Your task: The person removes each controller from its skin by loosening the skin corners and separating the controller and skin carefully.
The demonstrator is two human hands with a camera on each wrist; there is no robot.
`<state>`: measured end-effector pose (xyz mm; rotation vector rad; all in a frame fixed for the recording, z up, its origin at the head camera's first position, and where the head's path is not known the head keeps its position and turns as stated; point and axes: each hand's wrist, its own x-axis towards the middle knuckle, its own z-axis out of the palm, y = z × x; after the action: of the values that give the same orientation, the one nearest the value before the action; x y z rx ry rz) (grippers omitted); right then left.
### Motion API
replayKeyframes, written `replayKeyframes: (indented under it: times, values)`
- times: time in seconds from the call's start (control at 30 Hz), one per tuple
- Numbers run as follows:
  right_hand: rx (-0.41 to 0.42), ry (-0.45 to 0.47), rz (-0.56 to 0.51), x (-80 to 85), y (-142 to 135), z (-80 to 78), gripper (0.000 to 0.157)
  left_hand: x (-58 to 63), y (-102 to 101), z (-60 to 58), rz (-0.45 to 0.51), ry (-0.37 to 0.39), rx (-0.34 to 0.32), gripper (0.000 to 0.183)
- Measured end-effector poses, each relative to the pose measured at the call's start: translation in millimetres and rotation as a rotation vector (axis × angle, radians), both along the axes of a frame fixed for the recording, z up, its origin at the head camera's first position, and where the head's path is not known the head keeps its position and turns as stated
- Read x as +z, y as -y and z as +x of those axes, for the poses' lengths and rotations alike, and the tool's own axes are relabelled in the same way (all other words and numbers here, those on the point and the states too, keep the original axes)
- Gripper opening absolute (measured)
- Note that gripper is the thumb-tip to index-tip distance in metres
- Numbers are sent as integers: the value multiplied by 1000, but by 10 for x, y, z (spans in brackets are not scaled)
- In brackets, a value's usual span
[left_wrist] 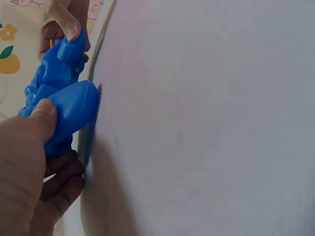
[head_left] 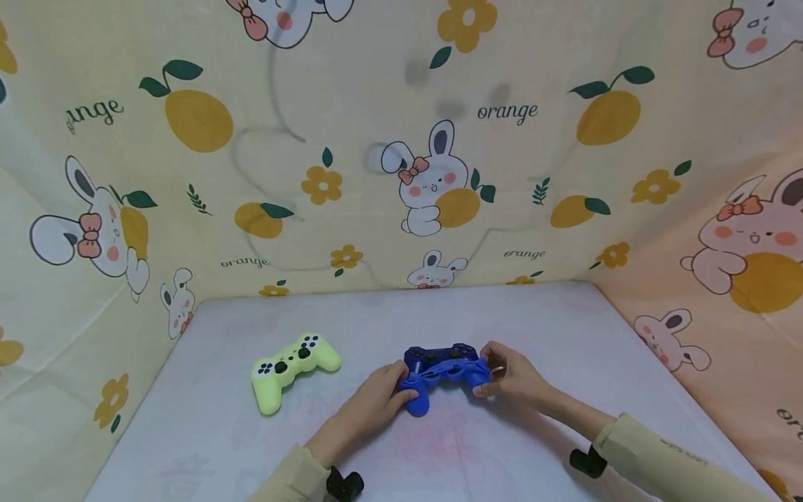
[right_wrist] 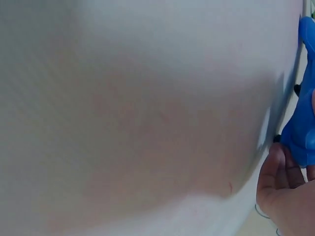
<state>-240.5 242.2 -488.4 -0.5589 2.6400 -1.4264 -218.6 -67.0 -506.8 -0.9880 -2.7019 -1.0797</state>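
- The left hand (head_left: 379, 390), thumb on top and fingers bent beneath, grips a bright blue cover (left_wrist: 56, 74) at the left end of a dark blue controller (head_left: 439, 355).
- At the dark blue controller's right end, the right hand (head_left: 514, 373) pinches the same cover between thumb and fingers, parted only by its thickness.
- The single cover spans both sets of fingers along the dark blue controller's near side.
- Two controllers in all: a pale green controller (head_left: 295, 367) lies left of the dark blue one on one white table (head_left: 439, 470).
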Motion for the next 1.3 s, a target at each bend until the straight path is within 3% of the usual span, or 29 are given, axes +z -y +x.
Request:
replayKeyframes:
  times: [0.27,0.8,1.13,1.3]
  values:
    - [21,-7,-10,27,-5,21,53,6,14,-20,76,51,9,19]
    - [66,-29,85,29,-21,-2,52,27,21,-11,53,78,-26,22]
    - [70,-29,71,12,-25,-26,52,17,31,-28,66,47,-53,24]
    - [65,-22,71,17,-25,-16,50,7,36,-28,53,70,-61,24]
